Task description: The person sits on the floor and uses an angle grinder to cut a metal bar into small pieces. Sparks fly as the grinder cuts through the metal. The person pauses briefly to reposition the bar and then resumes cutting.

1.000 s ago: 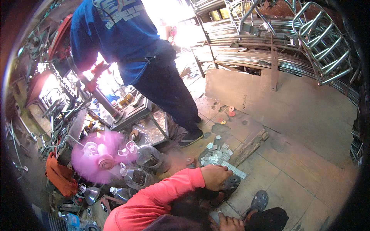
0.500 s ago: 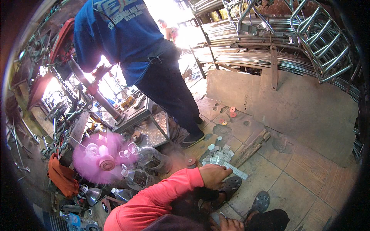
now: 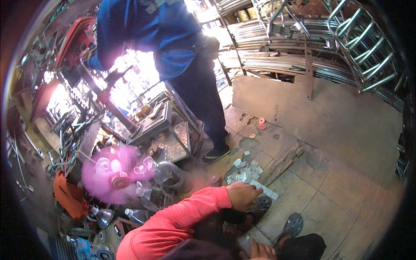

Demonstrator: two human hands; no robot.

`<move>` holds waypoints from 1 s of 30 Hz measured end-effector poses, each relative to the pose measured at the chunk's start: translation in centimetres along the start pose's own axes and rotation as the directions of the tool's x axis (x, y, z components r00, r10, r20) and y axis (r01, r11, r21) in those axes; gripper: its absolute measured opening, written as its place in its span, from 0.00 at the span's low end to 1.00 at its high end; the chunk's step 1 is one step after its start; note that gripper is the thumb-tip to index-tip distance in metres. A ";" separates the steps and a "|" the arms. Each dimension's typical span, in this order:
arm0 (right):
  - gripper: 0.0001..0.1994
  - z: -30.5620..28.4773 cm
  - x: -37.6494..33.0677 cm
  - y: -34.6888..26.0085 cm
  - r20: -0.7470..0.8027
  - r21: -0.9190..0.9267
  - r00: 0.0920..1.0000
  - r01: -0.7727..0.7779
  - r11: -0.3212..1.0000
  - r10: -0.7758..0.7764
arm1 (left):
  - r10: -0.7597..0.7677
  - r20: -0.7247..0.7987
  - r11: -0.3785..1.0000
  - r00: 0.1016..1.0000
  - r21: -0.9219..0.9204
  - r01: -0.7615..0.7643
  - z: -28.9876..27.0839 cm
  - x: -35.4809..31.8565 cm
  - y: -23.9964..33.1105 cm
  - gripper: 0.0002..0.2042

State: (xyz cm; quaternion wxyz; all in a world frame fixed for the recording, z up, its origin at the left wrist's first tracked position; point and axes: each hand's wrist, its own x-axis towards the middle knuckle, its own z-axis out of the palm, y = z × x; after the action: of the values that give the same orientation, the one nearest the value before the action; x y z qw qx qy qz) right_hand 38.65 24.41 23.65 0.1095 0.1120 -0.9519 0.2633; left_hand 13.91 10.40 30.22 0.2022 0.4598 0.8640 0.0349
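Note:
A pile of small silver metal plates point(image 3: 245, 172) lies on the tiled floor beside a worn wooden beam point(image 3: 281, 161). My left hand point(image 3: 242, 195), on a red-sleeved arm coming from the lower left, rests knuckles up on the near edge of the pile. Its fingers are curled down over some plates. Only the fingertips of my right hand point(image 3: 261, 251) show at the bottom edge, by my dark knee; what they hold is hidden. My sandalled feet point(image 3: 293, 223) stand just below the pile.
Another person in a blue shirt and dark trousers point(image 3: 197, 86) stands at a press-like machine point(image 3: 149, 123), one shoe close to the pile. A pink fan point(image 3: 113, 173) and plastic bottles point(image 3: 149, 197) sit at left. Bent steel tubes point(image 3: 359, 47) are stacked behind a low concrete wall point(image 3: 338, 117).
My left hand has stayed on the plate pile, shifting only slightly. The standing person has leaned a little over the machine.

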 end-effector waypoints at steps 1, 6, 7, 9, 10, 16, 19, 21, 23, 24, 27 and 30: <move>0.28 -0.2 0.1 0.1 0.061 0.033 0.997 -0.043 0.999 0.041 | 0.007 0.005 1.000 1.000 -0.004 -0.007 0.2 0.3 0.1 0.24; 0.33 -1.4 0.7 0.5 0.372 0.108 0.906 -0.256 0.961 0.200 | 0.002 0.020 1.000 1.000 0.001 -0.002 0.4 0.8 1.4 0.24; 0.33 -1.5 0.9 0.6 0.368 0.098 0.911 -0.235 0.967 0.184 | -0.008 0.011 1.000 1.000 -0.012 0.008 0.4 0.8 1.7 0.24; 0.32 -1.8 1.2 0.7 0.356 0.080 0.921 -0.198 0.977 0.157 | -0.007 0.005 1.000 1.000 -0.019 0.008 0.2 0.6 2.2 0.23; 0.31 -1.9 1.3 0.7 0.343 0.058 0.927 -0.179 0.982 0.149 | 0.001 0.008 1.000 1.000 -0.015 -0.001 0.1 0.6 2.4 0.22; 0.24 -5.2 3.0 -0.5 0.326 0.200 0.940 -0.170 0.965 0.098 | -0.039 0.062 0.999 0.997 -0.014 0.040 -0.2 0.8 3.4 0.21; 0.22 -8.7 4.3 -2.3 0.308 0.374 0.938 -0.271 0.887 0.157 | -0.032 0.060 0.999 0.998 -0.001 0.033 -0.3 1.0 4.4 0.22; 0.21 -10.6 5.6 -3.6 0.227 0.416 0.947 -0.305 0.856 0.227 | -0.010 0.076 1.000 0.997 0.015 0.009 -0.2 1.5 5.0 0.22; 0.21 -11.9 7.2 -4.4 0.011 0.292 1.000 -0.026 0.956 0.024 | 0.026 0.113 0.999 0.993 0.032 -0.030 0.2 2.4 5.6 0.22; 0.21 -12.2 8.1 -4.7 -0.083 0.204 0.992 0.112 0.973 -0.097 | 0.071 0.106 0.996 0.992 0.040 -0.076 0.6 3.1 5.9 0.22; 0.29 -12.5 10.2 -5.1 0.030 0.116 0.989 0.139 0.983 -0.143 | 0.173 0.013 0.985 0.985 -0.011 -0.173 2.5 5.0 6.5 0.20; 0.32 -11.4 12.4 -5.4 0.054 0.080 0.928 0.365 0.928 -0.369 | 0.160 -0.045 0.987 0.986 -0.005 -0.160 4.1 7.4 7.5 0.23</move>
State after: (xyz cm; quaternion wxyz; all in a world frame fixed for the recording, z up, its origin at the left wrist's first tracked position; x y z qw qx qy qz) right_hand 30.00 23.93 39.14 0.1206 0.3006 -0.9078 0.2664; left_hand 17.68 20.14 25.96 0.1813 0.5259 0.8285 0.0651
